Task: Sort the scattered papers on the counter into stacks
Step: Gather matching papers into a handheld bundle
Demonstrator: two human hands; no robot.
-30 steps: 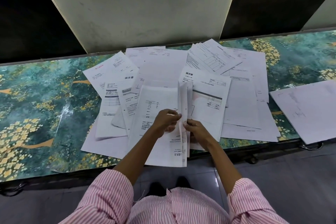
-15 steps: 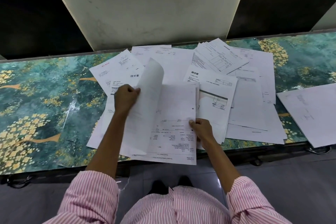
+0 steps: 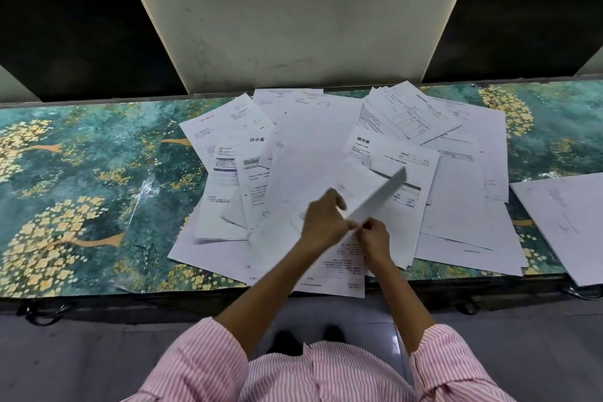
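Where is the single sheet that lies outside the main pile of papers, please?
In the head view the single sheet lies at the far right of the counter, just right of the main pile, and runs past the frame's right edge.

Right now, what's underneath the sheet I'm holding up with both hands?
Under the lifted sheet lie more papers: a printed sheet overhanging the counter edge, and a form with a dark bar to its right. The left hand and right hand hide what lies below them.
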